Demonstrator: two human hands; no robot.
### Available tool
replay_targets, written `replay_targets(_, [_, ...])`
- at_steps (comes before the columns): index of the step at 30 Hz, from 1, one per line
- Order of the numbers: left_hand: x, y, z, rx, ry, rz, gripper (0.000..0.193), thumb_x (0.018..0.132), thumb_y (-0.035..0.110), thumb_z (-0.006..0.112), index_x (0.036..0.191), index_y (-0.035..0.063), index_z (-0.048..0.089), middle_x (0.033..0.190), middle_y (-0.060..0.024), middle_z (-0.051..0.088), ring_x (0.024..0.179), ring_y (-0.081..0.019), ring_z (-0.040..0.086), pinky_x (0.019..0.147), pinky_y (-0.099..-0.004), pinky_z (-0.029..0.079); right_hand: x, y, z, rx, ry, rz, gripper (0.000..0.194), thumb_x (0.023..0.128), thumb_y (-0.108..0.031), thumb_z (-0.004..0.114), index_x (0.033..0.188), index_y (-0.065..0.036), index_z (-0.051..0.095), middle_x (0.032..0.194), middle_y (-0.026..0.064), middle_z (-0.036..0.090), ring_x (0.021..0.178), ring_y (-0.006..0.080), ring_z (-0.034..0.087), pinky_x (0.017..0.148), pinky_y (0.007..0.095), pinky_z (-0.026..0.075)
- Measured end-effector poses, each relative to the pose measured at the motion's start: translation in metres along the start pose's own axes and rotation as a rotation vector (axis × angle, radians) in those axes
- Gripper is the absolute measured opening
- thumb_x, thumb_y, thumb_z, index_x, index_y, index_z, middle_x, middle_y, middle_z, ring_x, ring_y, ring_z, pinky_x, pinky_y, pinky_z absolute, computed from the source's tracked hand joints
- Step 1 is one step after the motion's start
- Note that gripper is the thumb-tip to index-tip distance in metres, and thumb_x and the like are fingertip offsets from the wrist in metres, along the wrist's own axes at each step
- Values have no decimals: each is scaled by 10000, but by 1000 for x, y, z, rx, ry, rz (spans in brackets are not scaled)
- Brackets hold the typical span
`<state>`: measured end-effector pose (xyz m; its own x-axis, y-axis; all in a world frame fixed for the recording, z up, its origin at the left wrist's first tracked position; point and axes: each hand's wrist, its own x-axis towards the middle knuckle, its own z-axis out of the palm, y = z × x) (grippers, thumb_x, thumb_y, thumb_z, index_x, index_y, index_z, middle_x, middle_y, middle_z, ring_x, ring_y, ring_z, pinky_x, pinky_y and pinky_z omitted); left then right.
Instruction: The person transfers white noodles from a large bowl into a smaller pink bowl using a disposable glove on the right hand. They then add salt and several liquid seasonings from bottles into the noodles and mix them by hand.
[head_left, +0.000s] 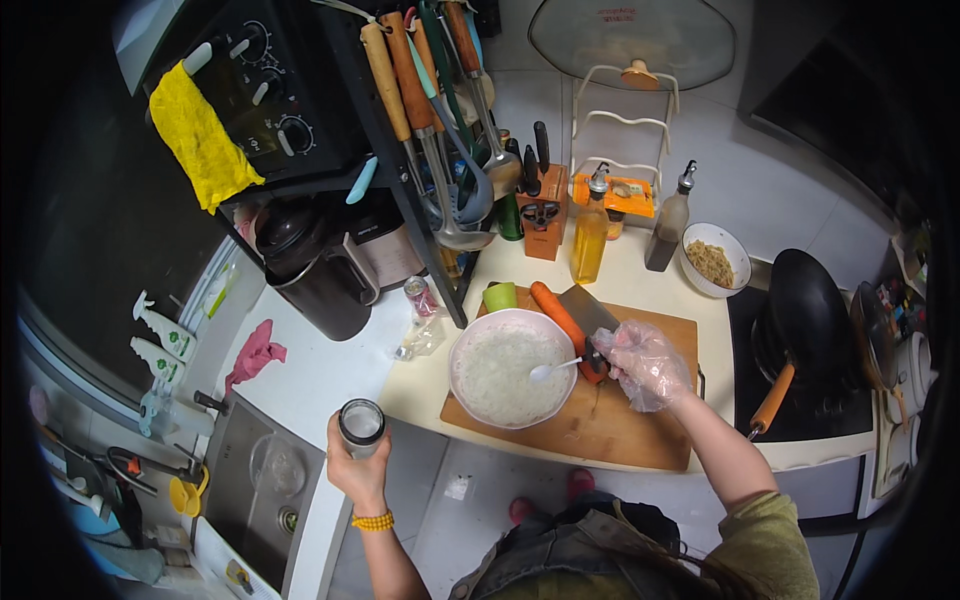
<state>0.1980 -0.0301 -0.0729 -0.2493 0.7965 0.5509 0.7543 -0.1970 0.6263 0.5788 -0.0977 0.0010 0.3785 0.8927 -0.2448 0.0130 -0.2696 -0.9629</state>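
My left hand (358, 469) is closed around a small glass jar (361, 422) with a dark rim and white contents, held over the counter's front edge. My right hand (649, 364), in a clear plastic glove, holds a small white spoon (553, 368) by its handle end. The spoon's bowl is over a large white bowl (510, 405) of white, shredded-looking food. That bowl rests on a wooden cutting board (555, 446). Behind it lie a green vegetable piece (499, 297), a carrot (556, 309) and a cleaver (589, 308), whose handle is partly hidden by my gloved hand.
An oil bottle (589, 240), a dark sauce bottle (667, 232), a knife block (544, 225) and a bowl of brown food (716, 262) stand behind the board. At right, a wok (806, 322) sits on the stove. A sink (262, 480) is at left.
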Motion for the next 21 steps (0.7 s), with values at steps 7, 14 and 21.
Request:
replay_targets(7, [1, 4, -10, -17, -34, 10, 673, 526, 146, 852, 1144, 70, 595, 953, -129, 675, 867, -280, 658, 772, -349, 513, -3, 2, 22, -3, 172, -187, 290, 808, -219, 732, 747, -91, 479, 618, -6, 499, 492, 81, 487, 420, 260, 387])
replay_targets(14, [-14, 44, -4, -302, -225, 309, 655, 547, 84, 841, 1136, 0, 568, 1059, -127, 646, 930, -206, 645, 829, -300, 503, -43, -42, 52, 8, -39, -169, 238, 798, -170, 742, 829, -74, 526, 666, -9, 553, 566, 66, 518, 497, 237, 429])
replay_targets(21, [-4, 80, -5, -251, -78, 561, 608, 541, 134, 801, 1114, 44, 618, 1085, -164, 647, 871, -284, 665, 763, -311, 522, -83, -53, 80, -923, -324, -892, 252, 810, -338, 688, 876, -104, 623, 712, 109, 604, 659, 196, 646, 514, 321, 506])
